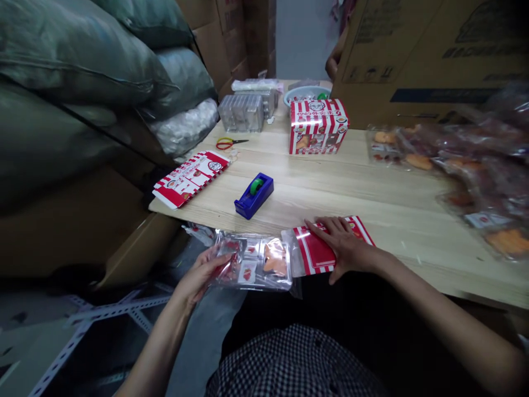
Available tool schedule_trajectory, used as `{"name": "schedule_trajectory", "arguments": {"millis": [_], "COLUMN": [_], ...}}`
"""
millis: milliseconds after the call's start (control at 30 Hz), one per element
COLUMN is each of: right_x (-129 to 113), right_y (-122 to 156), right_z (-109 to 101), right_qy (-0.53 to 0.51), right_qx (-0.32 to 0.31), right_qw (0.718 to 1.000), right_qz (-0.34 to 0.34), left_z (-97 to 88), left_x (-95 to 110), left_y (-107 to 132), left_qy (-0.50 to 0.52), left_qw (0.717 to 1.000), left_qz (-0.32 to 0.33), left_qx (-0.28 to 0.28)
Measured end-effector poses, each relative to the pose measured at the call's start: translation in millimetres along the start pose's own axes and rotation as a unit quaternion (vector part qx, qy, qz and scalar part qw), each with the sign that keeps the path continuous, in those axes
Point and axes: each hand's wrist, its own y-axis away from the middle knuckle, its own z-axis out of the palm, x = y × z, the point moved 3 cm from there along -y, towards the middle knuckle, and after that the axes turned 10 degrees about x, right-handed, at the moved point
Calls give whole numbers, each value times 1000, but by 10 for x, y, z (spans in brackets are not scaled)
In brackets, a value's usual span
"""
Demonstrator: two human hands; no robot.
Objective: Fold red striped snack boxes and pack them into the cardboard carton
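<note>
My left hand (205,273) grips the left end of a clear plastic blister pack (253,263), thumb on top. Inside the pack lie an orange-tan piece, small printed cards and reddish bits. Its right end meets the open end of a flattish red-and-white striped carton (318,251) at the table's front edge; whether it enters the carton I cannot tell. Over that carton lies my right hand (341,242), fingers across the top and thumb at the near edge, holding it. A blue tape dispenser (254,196) with a green roll stands just beyond.
On the wooden table (306,187) are a flat striped carton (192,177), scissors (230,143), clear trays (242,113), an upright striped box (319,127) and a bowl (306,92). Filled packs (467,171) pile up at right beside a large cardboard box (430,60). Another person's hand (334,63) shows behind it.
</note>
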Motion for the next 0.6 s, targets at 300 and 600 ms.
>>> {"name": "schedule_trajectory", "arguments": {"millis": [300,600], "right_x": [-246,-362], "right_y": [190,198], "right_z": [79,96], "right_qy": [0,23], "right_qx": [42,70], "right_qw": [999,997], "right_qz": [-27,-29], "left_z": [246,326], "left_x": [-68,-31], "left_y": [-135,-129], "left_qy": [25,-60], "left_qw": [994,951], "left_qz": [96,248], "left_qx": [39,172]}}
